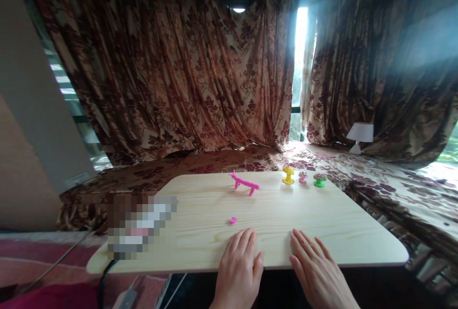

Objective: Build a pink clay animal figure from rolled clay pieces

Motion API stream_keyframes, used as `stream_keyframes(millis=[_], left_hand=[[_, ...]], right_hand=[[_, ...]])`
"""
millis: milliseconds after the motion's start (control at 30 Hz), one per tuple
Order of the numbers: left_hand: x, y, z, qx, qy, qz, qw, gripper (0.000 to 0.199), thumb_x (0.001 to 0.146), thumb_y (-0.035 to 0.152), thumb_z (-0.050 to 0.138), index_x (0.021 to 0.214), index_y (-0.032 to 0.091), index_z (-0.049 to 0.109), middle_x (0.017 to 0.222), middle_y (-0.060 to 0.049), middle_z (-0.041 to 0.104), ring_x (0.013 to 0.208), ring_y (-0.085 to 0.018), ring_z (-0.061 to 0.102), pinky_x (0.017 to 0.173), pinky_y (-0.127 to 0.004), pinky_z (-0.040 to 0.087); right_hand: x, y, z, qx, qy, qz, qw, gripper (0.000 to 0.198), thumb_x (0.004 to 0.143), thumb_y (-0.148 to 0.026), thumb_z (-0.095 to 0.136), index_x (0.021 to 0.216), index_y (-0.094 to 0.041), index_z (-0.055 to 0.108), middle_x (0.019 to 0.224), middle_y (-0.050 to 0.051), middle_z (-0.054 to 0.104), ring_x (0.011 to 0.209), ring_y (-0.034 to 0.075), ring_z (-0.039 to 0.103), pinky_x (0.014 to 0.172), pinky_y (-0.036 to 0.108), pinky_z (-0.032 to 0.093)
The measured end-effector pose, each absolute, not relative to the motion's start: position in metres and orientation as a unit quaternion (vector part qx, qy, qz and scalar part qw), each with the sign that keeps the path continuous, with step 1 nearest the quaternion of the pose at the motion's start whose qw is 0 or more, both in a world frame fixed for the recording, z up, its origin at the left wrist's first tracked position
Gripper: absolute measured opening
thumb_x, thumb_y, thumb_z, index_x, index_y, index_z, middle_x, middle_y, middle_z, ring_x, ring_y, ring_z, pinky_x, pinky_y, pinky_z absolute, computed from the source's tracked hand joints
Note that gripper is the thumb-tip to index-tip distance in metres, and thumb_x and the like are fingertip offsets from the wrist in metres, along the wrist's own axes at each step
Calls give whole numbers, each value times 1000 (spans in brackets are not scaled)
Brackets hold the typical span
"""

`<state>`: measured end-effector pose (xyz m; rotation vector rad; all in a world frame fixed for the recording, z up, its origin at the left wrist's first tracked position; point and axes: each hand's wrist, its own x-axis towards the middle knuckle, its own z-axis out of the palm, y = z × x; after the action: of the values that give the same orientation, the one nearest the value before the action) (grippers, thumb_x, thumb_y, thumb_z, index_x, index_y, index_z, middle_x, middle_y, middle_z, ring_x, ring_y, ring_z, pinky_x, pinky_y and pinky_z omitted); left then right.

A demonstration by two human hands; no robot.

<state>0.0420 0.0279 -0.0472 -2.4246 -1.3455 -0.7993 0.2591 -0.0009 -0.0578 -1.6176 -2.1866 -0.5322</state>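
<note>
1. Pale wooden table (275,209) with rounded corners.
2. Left hand (239,261): palm down on it, fingers together, thumb apart. Right hand (317,263): palm down, fingers slightly spread.
3. Just beyond the left: small pink cup-like piece (233,221), contents too small to tell.
4. Farther: long pink toy (245,183) on short legs.

We list one wood-grain tabletop (279,211), bearing: pink legged toy (244,183); small pink piece (233,221); yellow toy (288,174); pink-based toy (303,178); green-based toy (320,180); pixelated item (145,225); left hand (239,261), right hand (318,266), flat.
</note>
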Motion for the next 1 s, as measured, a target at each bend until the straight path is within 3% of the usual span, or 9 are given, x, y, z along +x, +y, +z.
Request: stream_keyframes(millis=[167,300,433,600,833,1000], left_hand=[[43,26,-46,-828,-472,-280,115,40,89,28,42,126,18,49,127,-7,56,118,-24,50,99,-42,45],[42,28,-45,-837,-457,-273,128,40,89,28,42,127,17,48,126,-8,56,117,-24,50,97,-41,46],[41,29,-45,-837,-454,-272,139,40,88,28,43,127,18,48,127,-8,56,116,-25,51,96,-41,47],[43,25,-45,-831,-471,-268,128,40,89,27,42,126,17,49,128,-8,55,118,-25,49,99,-43,45],[44,28,-46,-832,-462,-279,126,39,88,28,43,126,18,49,126,-8,56,116,-25,51,97,-42,46],[42,26,-45,-833,-463,-278,120,40,88,27,42,126,18,49,127,-8,56,117,-25,50,99,-43,44]], right_hand=[[246,-7,-58,-532,-809,-171,182,46,93,-37,36,132,-16,46,138,9,42,126,25,42,98,42,43],[245,13,-47,-559,-798,-146,171,44,95,-35,30,132,-16,46,136,9,46,125,24,43,98,45,42],[264,14,-53,-579,-774,-189,176,45,93,-39,34,129,-16,49,133,9,50,122,27,47,96,51,42],[264,-9,-68,-528,-795,-243,173,48,91,-42,38,129,-14,50,134,11,47,119,28,50,91,46,47],[250,13,-50,-565,-792,-156,171,45,95,-40,30,133,-20,45,136,8,46,126,25,43,99,49,38],[266,6,-60,-576,-774,-190,181,47,93,-43,34,132,-20,46,136,9,46,125,29,42,97,54,38]])
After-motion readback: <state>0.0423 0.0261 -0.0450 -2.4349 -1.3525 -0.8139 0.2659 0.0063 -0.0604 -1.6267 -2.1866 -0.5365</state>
